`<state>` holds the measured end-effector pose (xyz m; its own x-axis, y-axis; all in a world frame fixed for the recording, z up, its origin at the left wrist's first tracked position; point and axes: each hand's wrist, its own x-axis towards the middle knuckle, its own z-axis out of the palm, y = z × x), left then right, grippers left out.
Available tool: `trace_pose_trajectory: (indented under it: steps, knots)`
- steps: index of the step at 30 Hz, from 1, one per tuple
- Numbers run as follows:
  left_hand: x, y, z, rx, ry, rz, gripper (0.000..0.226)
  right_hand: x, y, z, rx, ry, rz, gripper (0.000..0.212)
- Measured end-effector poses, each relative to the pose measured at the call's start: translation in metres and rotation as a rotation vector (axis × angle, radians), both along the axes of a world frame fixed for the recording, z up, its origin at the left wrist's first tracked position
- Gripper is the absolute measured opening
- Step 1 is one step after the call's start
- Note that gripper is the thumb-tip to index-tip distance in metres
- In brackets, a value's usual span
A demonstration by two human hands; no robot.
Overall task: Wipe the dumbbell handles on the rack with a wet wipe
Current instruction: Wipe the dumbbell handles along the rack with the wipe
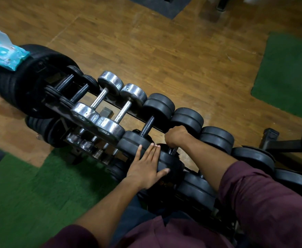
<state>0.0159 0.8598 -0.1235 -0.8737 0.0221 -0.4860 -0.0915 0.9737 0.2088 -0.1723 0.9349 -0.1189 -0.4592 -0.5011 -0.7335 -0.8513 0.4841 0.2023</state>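
the right hand (pixel 176 137) is fisted round the handle (pixel 172 150) of a black dumbbell (pixel 170 163) on the rack (pixel 111 102) (wipe hidden, i can't tell), the left hand (pixel 145 169) spread flat steadying its heavy, rigid, likely roll-prone near weight.

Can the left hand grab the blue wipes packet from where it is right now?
Probably not. The left hand lies flat on a black dumbbell; the wipes packet sits far along the rack on weight plates.
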Motion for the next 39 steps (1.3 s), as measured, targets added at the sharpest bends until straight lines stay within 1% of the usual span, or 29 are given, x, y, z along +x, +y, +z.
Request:
trace_pose_trajectory:
  steps: [3, 6, 9, 11, 14, 17, 22, 25, 27, 28, 32, 36, 39]
  knots:
    - [0.0, 0.0, 0.001, -0.001, -0.004, -0.003, 0.098, 0.001, 0.004, -0.002, -0.013, -0.126, 0.013, 0.031]
    - [-0.001, 0.0, 0.001, -0.005, -0.014, -0.008, 0.099, -0.004, 0.013, -0.002, -0.095, -0.237, 0.035, 0.035]
    - [-0.002, 0.0, 0.001, -0.007, -0.015, -0.004, 0.099, -0.008, 0.025, -0.002, -0.181, -0.34, 0.012, 0.026]
    - [-0.001, 0.0, 0.001, -0.013, -0.014, -0.006, 0.099, -0.007, 0.033, -0.004, -0.271, -0.392, -0.04, 0.021]
    - [-0.001, 0.001, 0.003, -0.008, -0.024, -0.002, 0.098, 0.0, 0.048, -0.004, -0.445, -0.45, -0.15, 0.022]
    - [-0.002, 0.001, 0.004, -0.011, -0.023, -0.002, 0.098, 0.008, 0.064, -0.006, -0.59, -0.457, -0.261, 0.019]
    - [-0.002, 0.003, 0.005, -0.006, -0.019, 0.005, 0.097, 0.019, 0.092, -0.007, -0.718, -0.456, -0.437, 0.012]
    - [-0.003, 0.007, 0.009, -0.01, -0.017, 0.007, 0.092, 0.024, 0.104, -0.007, -0.785, -0.425, -0.532, 0.01]
    - [-0.002, 0.011, 0.013, 0.001, 0.008, -0.007, 0.086, 0.026, 0.111, -0.009, -0.827, -0.361, -0.579, 0.009]
    - [-0.002, 0.014, 0.015, 0.007, 0.027, -0.037, 0.084, 0.027, 0.115, -0.011, -0.85, -0.321, -0.605, 0.009]
    - [0.002, 0.031, 0.017, 0.045, 0.069, -0.263, 0.085, 0.029, 0.132, -0.013, -0.959, -0.179, -0.736, 0.01]
    - [0.013, 0.045, 0.013, 0.087, 0.044, -0.366, 0.084, 0.035, 0.148, -0.006, -0.995, -0.055, -0.846, 0.013]
    - [0.023, 0.052, 0.013, 0.083, 0.012, -0.444, 0.084, 0.044, 0.159, 0.004, -0.98, 0.043, -0.907, 0.009]
